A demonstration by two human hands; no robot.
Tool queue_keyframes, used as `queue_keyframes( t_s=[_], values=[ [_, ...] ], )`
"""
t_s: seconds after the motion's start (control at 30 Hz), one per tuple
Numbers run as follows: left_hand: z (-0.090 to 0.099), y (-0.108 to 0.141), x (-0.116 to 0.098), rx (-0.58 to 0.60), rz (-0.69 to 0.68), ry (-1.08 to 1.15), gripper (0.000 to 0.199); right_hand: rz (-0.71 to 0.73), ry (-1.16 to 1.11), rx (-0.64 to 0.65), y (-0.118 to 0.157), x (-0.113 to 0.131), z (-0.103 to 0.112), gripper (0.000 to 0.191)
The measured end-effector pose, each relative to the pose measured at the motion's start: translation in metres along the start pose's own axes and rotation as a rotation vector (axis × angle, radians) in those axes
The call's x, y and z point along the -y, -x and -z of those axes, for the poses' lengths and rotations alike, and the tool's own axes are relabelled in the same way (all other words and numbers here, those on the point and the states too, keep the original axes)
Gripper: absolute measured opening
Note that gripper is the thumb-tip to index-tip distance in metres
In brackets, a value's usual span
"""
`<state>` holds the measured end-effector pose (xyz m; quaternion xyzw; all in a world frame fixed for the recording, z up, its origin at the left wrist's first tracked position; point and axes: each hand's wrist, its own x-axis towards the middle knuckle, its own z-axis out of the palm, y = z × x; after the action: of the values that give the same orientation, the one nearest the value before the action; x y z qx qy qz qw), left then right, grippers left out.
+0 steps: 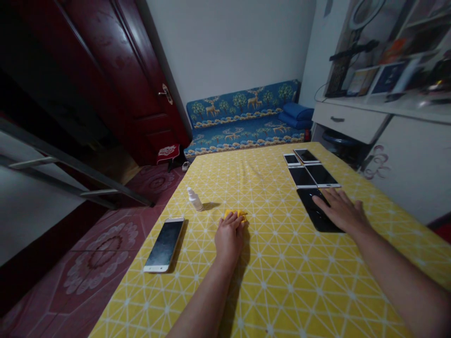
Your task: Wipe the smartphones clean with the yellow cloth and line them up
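My left hand (230, 234) rests on the table with its fingers closed over a small yellow cloth (240, 214); part of the cloth is hidden beneath them. At the right, my right hand (340, 209) lies with fingers spread over a black phone-like slab (315, 212), covering its right part. Just beyond that slab, two larger phones, one black-screened (322, 174) and one beside it (302, 177), lie flat. Two smaller phones, a white one (291, 159) and a dark-screened one (306, 156), lie behind them. A white-framed phone (165, 245) lies alone on the left.
A small white spray bottle (195, 199) stands upright on the yellow patterned tablecloth (282, 281), left of my left hand. Behind the table is a blue sofa (243, 112). A white cabinet (408, 159) stands along the right side, and a red door (130, 70) at the left.
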<state>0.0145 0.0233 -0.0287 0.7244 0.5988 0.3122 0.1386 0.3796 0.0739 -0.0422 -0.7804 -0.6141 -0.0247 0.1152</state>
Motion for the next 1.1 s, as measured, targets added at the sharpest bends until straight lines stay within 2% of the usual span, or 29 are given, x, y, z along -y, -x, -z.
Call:
queue_keyframes(
  t_s=[0.1, 0.17, 0.3, 0.5, 0.9, 1.1],
  values=[
    [0.001, 0.0, -0.001, 0.011, 0.0, -0.006, 0.027, -0.021, -0.024, 0.035, 0.021, 0.016, 0.008, 0.083],
    [0.002, 0.0, -0.001, 0.012, 0.01, -0.015, 0.027, 0.078, -0.004, 0.033, 0.035, 0.027, 0.011, 0.084],
    [0.001, 0.0, -0.001, 0.01, 0.014, -0.022, 0.027, 0.097, 0.062, 0.07, 0.049, 0.042, 0.01, 0.073],
    [0.0, 0.0, 0.0, 0.006, 0.005, -0.008, 0.028, 0.143, 0.107, -0.052, 0.042, 0.042, 0.002, 0.062],
    [-0.001, 0.0, 0.001, 0.007, -0.003, 0.003, 0.028, 0.202, 0.104, -0.143, 0.022, 0.039, -0.008, 0.058],
    [-0.002, -0.001, 0.002, 0.004, -0.003, 0.0, 0.028, 0.181, 0.071, -0.166, 0.014, 0.036, -0.015, 0.057]
  ],
)
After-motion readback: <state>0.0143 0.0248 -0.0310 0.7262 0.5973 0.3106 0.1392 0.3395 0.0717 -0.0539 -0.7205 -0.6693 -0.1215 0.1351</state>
